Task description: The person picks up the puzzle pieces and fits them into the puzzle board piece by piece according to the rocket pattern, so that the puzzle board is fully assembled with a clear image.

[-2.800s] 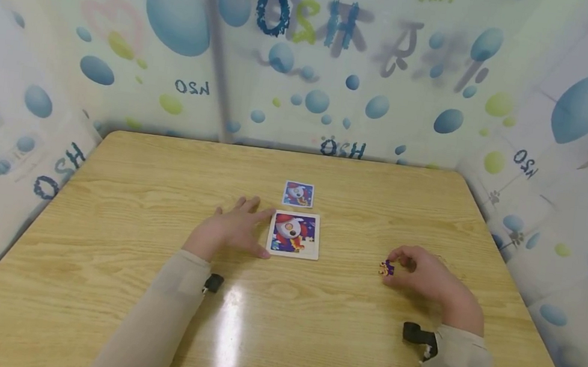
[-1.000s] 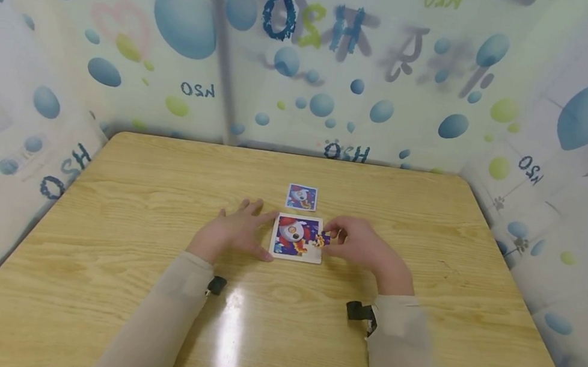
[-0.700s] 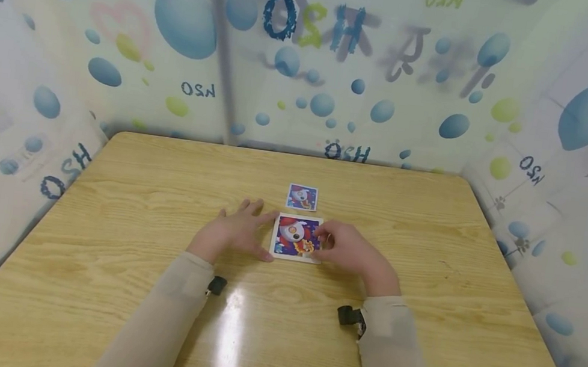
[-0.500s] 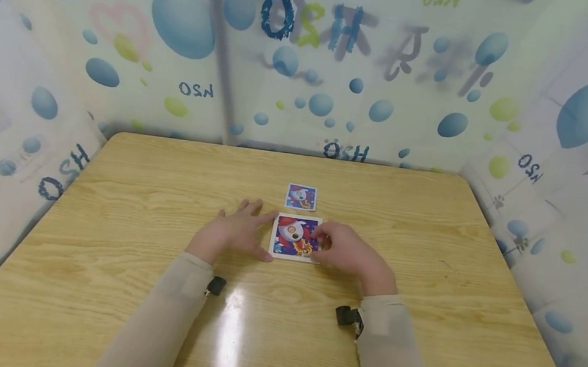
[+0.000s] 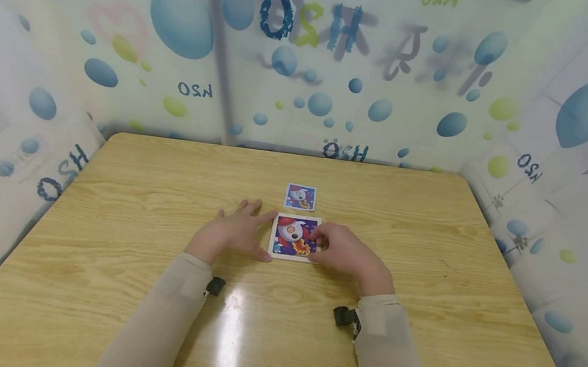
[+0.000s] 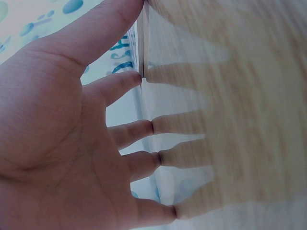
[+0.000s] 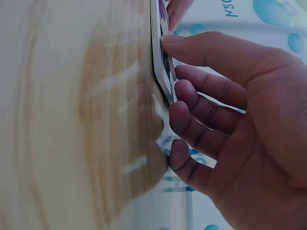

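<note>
A square jigsaw puzzle in a white-bordered tray (image 5: 291,259) lies mid-table, showing a white and red rocket with orange flames on dark blue. My left hand (image 5: 234,229) is spread flat along the tray's left side; thumb and index fingertips touch its edge in the left wrist view. At the lower right of the picture, my right hand (image 5: 349,253) pinches a puzzle piece (image 7: 171,64) between thumb and fingers. In the right wrist view that piece sits slightly raised at the tray's edge. My fingers cover part of the picture's right side.
Just beyond the tray lies a small card (image 5: 300,197) with the same rocket picture. The wooden table (image 5: 165,169) meets patterned curtains (image 5: 326,90) at its back and sides. Small dark marks (image 5: 446,264) show on the table at right.
My right hand has carried the puzzle piece from the table's right side leftward onto the tray, where it now covers the pale gap. My left hand has stayed at the tray's edge.
</note>
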Tool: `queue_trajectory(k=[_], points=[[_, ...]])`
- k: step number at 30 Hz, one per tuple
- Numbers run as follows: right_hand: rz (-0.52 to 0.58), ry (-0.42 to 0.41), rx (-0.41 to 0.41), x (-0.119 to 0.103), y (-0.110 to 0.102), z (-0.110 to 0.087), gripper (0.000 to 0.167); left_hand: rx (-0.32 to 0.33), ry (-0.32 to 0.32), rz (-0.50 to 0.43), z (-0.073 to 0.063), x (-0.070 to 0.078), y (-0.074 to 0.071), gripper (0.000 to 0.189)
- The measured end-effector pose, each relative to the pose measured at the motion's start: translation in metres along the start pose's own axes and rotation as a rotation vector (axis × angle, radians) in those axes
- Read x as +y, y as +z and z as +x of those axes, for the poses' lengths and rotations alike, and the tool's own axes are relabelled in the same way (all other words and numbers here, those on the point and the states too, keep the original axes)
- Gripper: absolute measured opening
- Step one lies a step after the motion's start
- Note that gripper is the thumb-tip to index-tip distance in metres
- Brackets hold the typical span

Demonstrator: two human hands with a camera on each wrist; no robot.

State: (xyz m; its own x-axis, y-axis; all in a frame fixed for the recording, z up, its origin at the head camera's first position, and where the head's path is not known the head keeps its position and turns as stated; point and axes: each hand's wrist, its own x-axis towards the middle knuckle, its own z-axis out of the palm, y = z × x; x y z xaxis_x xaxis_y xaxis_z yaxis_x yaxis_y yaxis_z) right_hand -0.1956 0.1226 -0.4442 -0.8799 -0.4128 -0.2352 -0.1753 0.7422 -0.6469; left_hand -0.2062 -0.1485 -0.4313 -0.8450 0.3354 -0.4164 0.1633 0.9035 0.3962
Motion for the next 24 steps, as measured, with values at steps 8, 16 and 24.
queue_trajectory(k=[8,16,24], points=[[-0.012,-0.025,0.007,0.0039,0.0009,0.0004,0.028,0.001,0.000,-0.005,-0.0019,0.0015,-0.0006,0.107],[-0.029,-0.046,0.011,0.0033,0.0027,0.0019,0.018,-0.001,-0.002,-0.009,-0.0018,0.0017,-0.0007,0.106],[-0.027,-0.032,0.009,0.0029,0.0035,0.0026,0.017,-0.005,0.001,-0.006,-0.0015,0.0012,-0.0014,0.106]])
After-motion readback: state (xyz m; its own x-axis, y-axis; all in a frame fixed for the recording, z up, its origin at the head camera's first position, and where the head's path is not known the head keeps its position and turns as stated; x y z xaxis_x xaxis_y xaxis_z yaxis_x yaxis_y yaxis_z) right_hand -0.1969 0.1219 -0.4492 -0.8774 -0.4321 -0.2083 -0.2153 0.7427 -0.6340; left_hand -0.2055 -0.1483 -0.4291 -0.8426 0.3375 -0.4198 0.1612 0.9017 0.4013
